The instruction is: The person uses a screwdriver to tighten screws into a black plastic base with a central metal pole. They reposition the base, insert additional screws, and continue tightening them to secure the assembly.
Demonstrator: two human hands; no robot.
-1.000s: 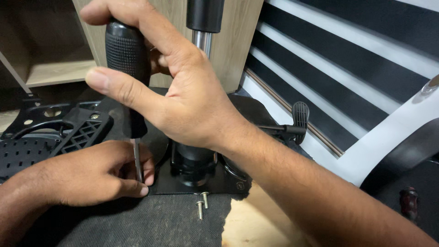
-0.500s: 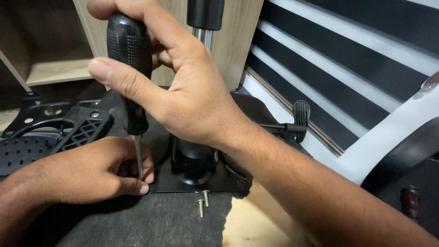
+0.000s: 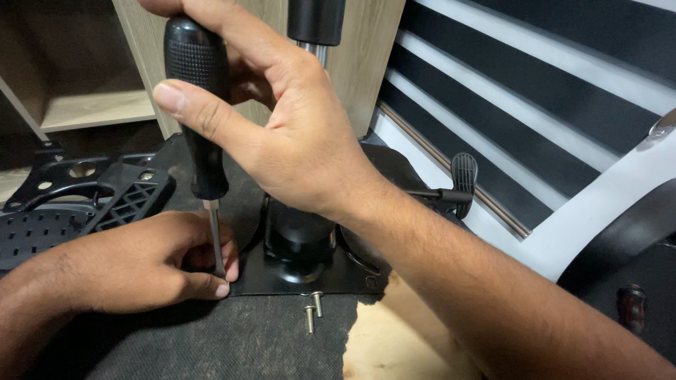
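Your right hand is gripping one black-handled screwdriver upright, upper left of centre | your left hand is pinching its shaft, fingers closed, at the one black metal plate, lower centre | two loose screws are lying just below the plate | one black lever is sitting centre right.

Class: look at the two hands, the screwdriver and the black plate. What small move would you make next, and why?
Probably turn the screwdriver: the right hand grips its handle upright, while the left hand pinches the shaft at the metal plate corner. The tip itself is hidden.
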